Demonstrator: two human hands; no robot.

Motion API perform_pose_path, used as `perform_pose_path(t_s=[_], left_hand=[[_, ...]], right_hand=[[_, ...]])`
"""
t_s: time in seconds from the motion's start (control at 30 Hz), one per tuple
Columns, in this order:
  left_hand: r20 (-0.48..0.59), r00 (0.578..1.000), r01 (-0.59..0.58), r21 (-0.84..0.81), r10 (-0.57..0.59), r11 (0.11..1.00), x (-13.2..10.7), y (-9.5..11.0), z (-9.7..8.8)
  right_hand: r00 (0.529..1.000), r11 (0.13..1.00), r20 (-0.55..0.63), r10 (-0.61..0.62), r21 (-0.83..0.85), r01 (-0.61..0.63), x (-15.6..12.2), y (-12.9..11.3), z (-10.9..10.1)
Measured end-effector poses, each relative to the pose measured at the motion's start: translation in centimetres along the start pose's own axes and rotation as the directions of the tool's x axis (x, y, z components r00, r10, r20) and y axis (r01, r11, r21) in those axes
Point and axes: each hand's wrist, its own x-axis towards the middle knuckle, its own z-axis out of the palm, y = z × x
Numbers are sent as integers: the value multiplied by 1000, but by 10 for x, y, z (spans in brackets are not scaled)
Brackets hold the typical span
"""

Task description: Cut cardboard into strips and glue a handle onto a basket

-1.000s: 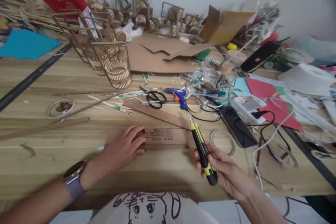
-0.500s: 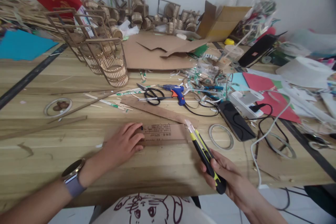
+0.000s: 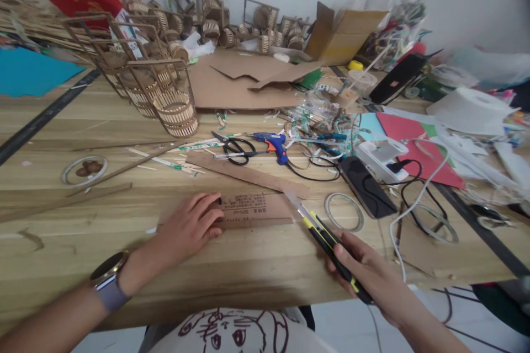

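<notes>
A strip of printed brown cardboard lies on the wooden table in front of me. My left hand rests on its left end, fingers spread and pressing down, with a small dark spot by the index fingertip. In my right hand is a yellow-and-black utility knife, held with the thumb along its handle. Its bare blade points up and left, and the tip appears over the strip's right end; whether it touches I cannot tell. Just beyond lies a second, plain cardboard strip, slanting across the table.
Behind the strips lie a blue glue gun and black scissors. A tape roll and a phone are to the right. Small slatted baskets stand at the back left, near flat cardboard sheets.
The knife has tilted flatter, its handle end swinging right, and more blade now shows. My left hand stays on the cardboard strip. The whole view has shifted slightly.
</notes>
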Motion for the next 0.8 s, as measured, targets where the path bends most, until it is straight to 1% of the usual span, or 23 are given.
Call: perform_pose_path(t_s=[0.07, 0.13, 0.2, 0.27, 0.43, 0.57, 0.6, 0.67, 0.8], left_hand=[[-6, 1000, -11, 5, 11, 1000, -1, -2, -1], [-7, 1000, -14, 3, 14, 1000, -1, -4, -2], [0, 1000, -9, -6, 9, 1000, -2, -7, -3], [14, 1000, -3, -20, 3, 1000, -2, -8, -4], [-5, 999, -45, -6, 45, 999, -1, -10, -4], [6, 999, -49, 17, 49, 999, -2, -11, -4], [7, 999, -51, 20, 51, 999, -2, -11, -4], [1, 999, -54, 20, 54, 998, -3, -10, -4], [-8, 999, -40, 13, 41, 999, -3, -9, -3]], right_hand=[[994, 977, -71, -83, -202, 67, 2, -3, -4], [967, 891, -87, -238, -416, 181, 5, -5, -7], [924, 767, -35, -380, -571, 294, 7, -4, -8], [893, 663, 31, -450, -658, 357, 9, -1, -10], [834, 494, 116, -540, -758, 426, 14, 6, -18], [753, 356, 165, -637, -804, 477, 18, 12, -25], [738, 335, 176, -652, -806, 488, 19, 13, -26], [724, 318, 198, -660, -800, 508, 19, 15, -29], [731, 306, 247, -636, -789, 533, 17, 14, -31]])
